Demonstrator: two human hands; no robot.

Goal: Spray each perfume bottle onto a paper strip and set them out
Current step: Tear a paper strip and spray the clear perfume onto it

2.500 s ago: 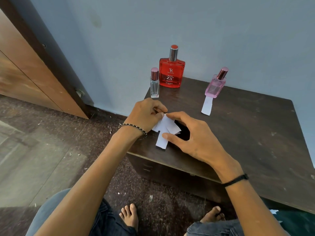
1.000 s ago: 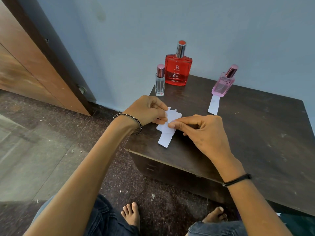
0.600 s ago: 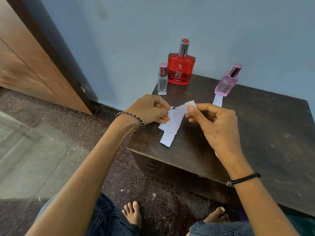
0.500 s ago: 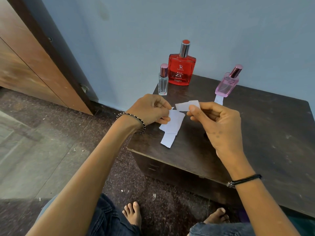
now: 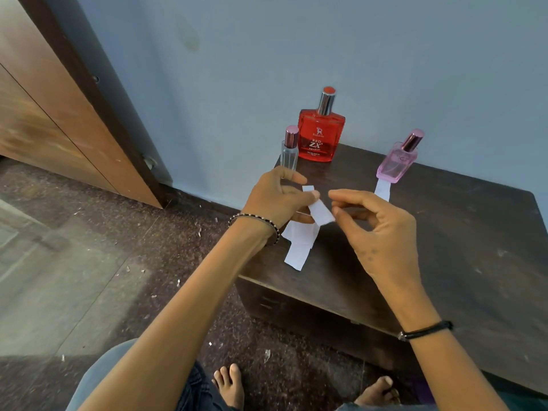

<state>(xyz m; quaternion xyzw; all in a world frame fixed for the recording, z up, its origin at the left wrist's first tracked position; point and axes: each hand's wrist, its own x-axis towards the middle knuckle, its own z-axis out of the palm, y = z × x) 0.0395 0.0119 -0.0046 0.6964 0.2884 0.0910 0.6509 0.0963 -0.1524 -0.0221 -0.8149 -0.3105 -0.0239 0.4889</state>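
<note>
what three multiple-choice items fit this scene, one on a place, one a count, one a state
1. Where does the red bottle stand?
A. at the back edge of the table, by the wall
B. on the floor
C. at the table's front edge

2. How many perfume bottles are on the table?
A. one
B. three
C. five

3. What is the left hand doing?
A. lying flat on the table
B. gripping the red bottle
C. pinching a paper strip

Answers:
1 A: the red bottle stands at the back of the table, close to the wall.
2 B: the red bottle, the clear bottle and the pink bottle.
3 C: its thumb and fingers pinch the strip's upper end, above the table.
</note>
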